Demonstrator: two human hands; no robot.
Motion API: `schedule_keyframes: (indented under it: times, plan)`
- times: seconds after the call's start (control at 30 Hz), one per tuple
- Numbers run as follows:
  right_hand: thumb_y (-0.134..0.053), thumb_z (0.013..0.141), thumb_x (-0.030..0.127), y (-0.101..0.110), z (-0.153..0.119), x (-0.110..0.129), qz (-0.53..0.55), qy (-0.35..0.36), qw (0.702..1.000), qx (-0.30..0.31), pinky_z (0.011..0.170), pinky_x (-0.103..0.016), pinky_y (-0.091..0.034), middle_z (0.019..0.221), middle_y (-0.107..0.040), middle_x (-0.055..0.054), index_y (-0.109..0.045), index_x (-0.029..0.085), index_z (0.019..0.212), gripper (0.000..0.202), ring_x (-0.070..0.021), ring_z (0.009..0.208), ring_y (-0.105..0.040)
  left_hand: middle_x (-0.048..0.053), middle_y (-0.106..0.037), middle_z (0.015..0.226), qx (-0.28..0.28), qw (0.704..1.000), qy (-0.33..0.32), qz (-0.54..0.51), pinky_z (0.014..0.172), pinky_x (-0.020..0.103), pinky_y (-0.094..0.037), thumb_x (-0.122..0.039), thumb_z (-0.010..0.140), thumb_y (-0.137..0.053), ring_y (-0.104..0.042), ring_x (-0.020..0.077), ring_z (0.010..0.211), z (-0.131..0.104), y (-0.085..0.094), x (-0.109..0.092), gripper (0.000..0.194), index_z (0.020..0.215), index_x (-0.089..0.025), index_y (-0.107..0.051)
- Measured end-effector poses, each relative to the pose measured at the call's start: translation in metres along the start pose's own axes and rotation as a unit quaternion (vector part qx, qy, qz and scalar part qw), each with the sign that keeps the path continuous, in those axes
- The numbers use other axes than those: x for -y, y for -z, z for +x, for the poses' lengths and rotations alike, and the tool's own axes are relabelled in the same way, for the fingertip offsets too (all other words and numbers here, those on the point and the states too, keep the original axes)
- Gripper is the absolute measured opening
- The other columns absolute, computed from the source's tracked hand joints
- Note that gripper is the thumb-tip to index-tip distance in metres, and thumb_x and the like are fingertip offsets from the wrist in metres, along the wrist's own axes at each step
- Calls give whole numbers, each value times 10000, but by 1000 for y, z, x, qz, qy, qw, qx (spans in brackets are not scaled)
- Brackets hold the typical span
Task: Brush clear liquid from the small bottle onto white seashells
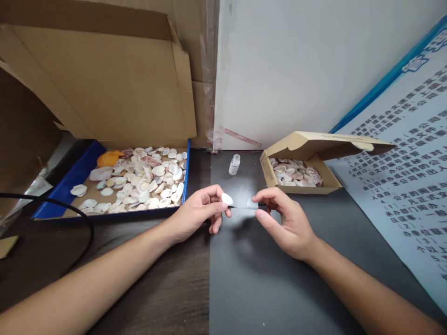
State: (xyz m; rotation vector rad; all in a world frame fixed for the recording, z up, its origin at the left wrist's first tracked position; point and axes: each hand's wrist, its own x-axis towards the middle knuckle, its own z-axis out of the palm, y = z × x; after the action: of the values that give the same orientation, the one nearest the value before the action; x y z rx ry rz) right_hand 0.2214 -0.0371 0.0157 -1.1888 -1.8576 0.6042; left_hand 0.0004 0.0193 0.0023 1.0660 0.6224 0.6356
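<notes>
My left hand (209, 208) pinches a small white seashell (226, 199) between thumb and fingers. My right hand (284, 221) grips the black cap of a thin brush applicator (261, 205). Its dark, slender stem points left, and the tip reaches the lower edge of the shell; whether it touches cannot be made out. Behind both hands, a small open bottle (234, 165) with a pale label stands uncapped on the dark grey mat (240, 279).
At left, a blue-edged cardboard box (188, 174) with a raised lid holds many loose shells. A smaller carton (300, 190) with shells stands at right. A black cable (91, 230) curves over the left side. A printed poster (405, 186) leans at right.
</notes>
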Motion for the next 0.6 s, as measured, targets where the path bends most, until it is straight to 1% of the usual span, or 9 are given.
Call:
schedule_keyframes:
  times: [0.1,0.2,0.27,0.37,0.43,0.53,0.6]
  plan:
    - [-613,894,215,0,0,0,-13,-14,1000,-9,525,-249,-437,658,-507,47,-587,227,1002,112,-120,528,-471,-16,-677,745,0,1000,-4,2,433,171,-390,-306,843,-713,-552,54,428,0,0,0,247,836,-170,-506]
    - [-541,944,235,0,1,0,1,-5,1000,-3,576,-264,-470,715,-571,17,-591,223,1019,91,-135,583,-528,-17,-669,731,-4,1000,-1,3,430,168,-374,-307,832,-721,-536,51,433,0,0,0,260,827,-172,-499]
    - [-542,945,242,0,1,0,0,-7,1000,0,586,-268,-477,759,-602,1,-590,224,1023,94,-139,607,-549,-18,-664,723,-6,1000,0,3,430,167,-369,-311,828,-724,-527,50,437,0,0,0,265,824,-173,-498]
    - [-605,906,241,0,0,0,-15,-23,1000,-8,552,-262,-462,772,-600,3,-590,228,1010,106,-129,574,-517,-17,-663,725,-9,1000,-2,6,432,169,-368,-318,833,-721,-522,49,438,0,-1,0,260,830,-174,-504]
    - [-593,913,244,0,0,-1,-10,-19,1000,-10,560,-267,-470,770,-600,-1,-589,229,1013,101,-138,592,-531,-18,-663,726,-9,1000,-2,8,430,169,-365,-313,832,-719,-521,49,437,0,-1,0,255,831,-174,-506]
    - [-554,940,241,1,-1,-1,4,-7,1000,3,597,-274,-491,775,-607,-9,-587,231,1034,100,-156,652,-574,-20,-662,719,-10,1000,0,7,428,170,-364,-305,825,-717,-520,51,432,0,-1,-1,250,827,-176,-503]
    - [-571,933,233,1,-1,-1,1,-6,1000,8,595,-268,-487,787,-609,-7,-586,231,1037,105,-152,655,-570,-21,-662,715,-13,1000,2,4,427,171,-366,-302,823,-714,-520,52,428,0,-2,-1,247,828,-178,-500]
